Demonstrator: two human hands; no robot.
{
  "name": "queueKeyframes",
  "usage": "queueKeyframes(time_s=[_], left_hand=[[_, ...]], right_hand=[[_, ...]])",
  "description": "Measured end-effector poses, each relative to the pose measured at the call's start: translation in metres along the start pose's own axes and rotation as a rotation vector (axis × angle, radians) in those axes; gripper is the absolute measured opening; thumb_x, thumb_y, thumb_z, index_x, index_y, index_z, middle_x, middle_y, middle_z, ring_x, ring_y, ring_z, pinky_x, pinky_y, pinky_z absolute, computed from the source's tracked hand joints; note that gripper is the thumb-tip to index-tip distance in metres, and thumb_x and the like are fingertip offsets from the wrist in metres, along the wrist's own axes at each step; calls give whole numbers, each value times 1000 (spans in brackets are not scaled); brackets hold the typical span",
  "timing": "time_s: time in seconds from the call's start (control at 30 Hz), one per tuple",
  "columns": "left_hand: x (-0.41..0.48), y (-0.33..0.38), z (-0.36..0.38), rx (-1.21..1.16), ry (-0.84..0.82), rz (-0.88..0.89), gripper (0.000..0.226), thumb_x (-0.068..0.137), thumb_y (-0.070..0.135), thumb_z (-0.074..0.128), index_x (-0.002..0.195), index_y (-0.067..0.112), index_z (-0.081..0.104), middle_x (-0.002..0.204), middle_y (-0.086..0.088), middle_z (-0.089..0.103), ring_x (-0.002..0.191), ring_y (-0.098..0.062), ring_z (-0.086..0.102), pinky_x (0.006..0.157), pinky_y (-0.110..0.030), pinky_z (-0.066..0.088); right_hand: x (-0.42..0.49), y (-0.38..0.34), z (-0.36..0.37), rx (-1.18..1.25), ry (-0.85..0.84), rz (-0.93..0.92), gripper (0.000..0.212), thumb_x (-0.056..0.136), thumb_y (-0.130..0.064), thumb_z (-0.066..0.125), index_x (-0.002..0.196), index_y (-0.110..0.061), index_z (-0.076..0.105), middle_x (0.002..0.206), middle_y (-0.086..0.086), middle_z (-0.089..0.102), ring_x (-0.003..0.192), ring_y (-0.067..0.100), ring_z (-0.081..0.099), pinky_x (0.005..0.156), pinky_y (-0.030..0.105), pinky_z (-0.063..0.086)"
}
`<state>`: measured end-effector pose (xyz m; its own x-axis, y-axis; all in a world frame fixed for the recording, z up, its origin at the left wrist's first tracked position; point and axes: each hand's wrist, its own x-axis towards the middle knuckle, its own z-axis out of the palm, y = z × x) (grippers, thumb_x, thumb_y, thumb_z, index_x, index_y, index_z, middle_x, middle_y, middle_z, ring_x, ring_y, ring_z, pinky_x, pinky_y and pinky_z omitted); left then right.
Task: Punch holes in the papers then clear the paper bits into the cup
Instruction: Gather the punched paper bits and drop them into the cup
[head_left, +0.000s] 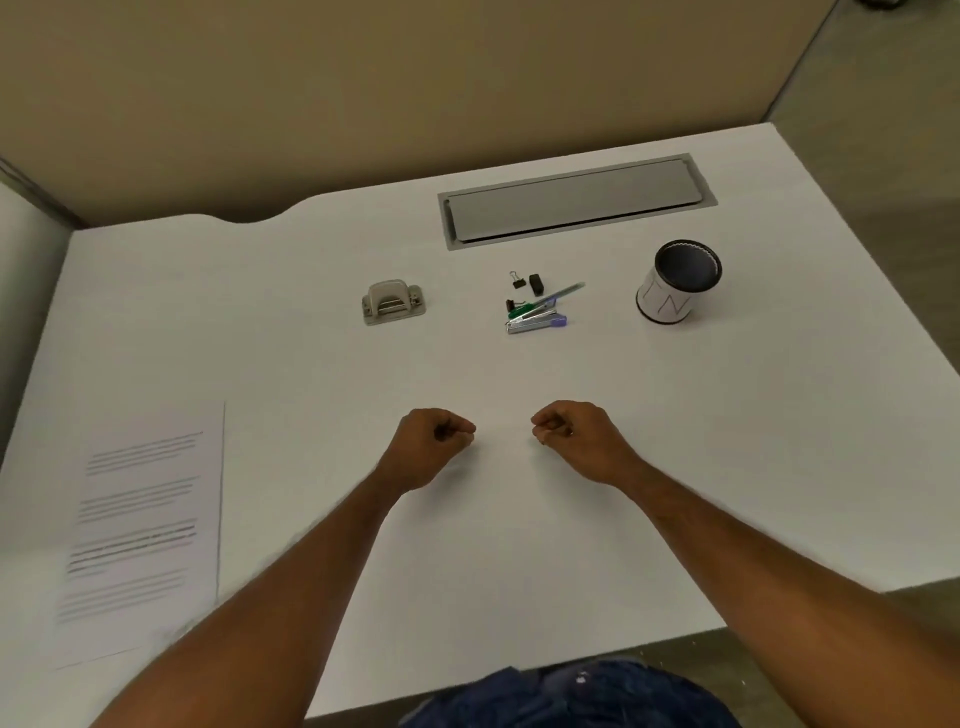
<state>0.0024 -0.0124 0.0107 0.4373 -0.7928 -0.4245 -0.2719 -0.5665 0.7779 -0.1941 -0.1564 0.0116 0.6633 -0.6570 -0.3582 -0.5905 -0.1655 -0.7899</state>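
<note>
Hands: left hand (434, 441) and right hand (576, 436) curled into empty fists, side by side over desk (519, 545).
Tool: hole punch (393, 302) well beyond left fingers, untouched.
Sheets: papers (140, 530) flat, far left of left fingers.
Container: cup (678, 283) mouth up, beyond and right of right fingers.

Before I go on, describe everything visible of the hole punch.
The hole punch is small and grey, metal-looking, with a domed lever over a flat base. It sits upright on the white desk, beyond the left hand and left of the stationery pile. Nothing else touches it; no paper is in it.
</note>
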Motion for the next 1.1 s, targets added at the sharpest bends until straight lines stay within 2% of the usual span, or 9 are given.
queueKeyframes(time_s=[0.1,0.23,0.4,0.5,0.67,0.73,0.83,0.97,1.1], left_hand=[[-11,-18,-5,69,58,0,6,86,17,74,91,19,77,85,12,71,78,7,65,67,0,43],[-22,-39,-8,173,117,7,6,85,20,73,91,19,77,85,12,71,75,4,63,65,-1,42],[-39,-64,-4,275,206,94,9,88,20,69,94,20,76,94,8,74,84,-9,65,75,-18,47],[-47,-76,2,316,220,193,16,90,12,63,100,16,75,101,3,75,94,-17,68,84,-28,52],[-60,-85,5,245,211,339,48,86,-7,47,119,19,69,121,6,70,112,-8,62,97,-3,35],[-62,-91,4,266,173,376,48,88,-2,45,130,15,63,131,1,65,122,-14,59,106,-23,42],[-67,-107,7,468,152,382,53,95,21,52,147,11,43,153,-7,42,143,-24,38,116,-48,32],[-74,-125,18,788,52,257,81,96,66,23,156,17,-2,164,-2,-13,151,-19,-14,122,-47,-5],[-78,-131,24,877,82,218,80,95,67,10,155,19,-12,163,-4,-21,150,-21,-22,121,-54,-9]], right_hand=[[-2,-7,21,-49,-21,-47,13,85,-7,66,97,-10,71,90,-2,70,74,2,62,70,2,44],[-9,-8,44,-168,-41,-156,21,86,-9,64,106,-10,68,110,4,70,103,18,63,93,26,47],[-26,8,73,-464,-75,-232,56,94,-31,57,144,-14,40,157,-1,30,146,13,22,118,23,13],[-38,22,89,-612,-100,-249,71,96,-45,47,152,-13,18,163,1,5,150,13,0,122,30,-1],[-58,38,110,-796,1,-130,90,90,-70,22,152,-10,-4,161,6,-16,148,18,-16,122,42,-6],[-64,43,117,-840,41,-70,97,86,-78,12,151,-10,-10,160,7,-19,148,19,-19,121,44,-6],[-67,42,132,-827,86,-11,103,82,-83,10,151,-10,-13,160,8,-21,147,21,-21,121,46,-7],[-60,30,154,-838,128,-31,101,83,-82,9,152,-10,-7,161,8,-13,149,22,-15,121,49,-4],[-48,21,167,-852,127,-121,94,88,-76,10,153,-10,-1,162,10,-7,150,24,-9,121,50,2]])
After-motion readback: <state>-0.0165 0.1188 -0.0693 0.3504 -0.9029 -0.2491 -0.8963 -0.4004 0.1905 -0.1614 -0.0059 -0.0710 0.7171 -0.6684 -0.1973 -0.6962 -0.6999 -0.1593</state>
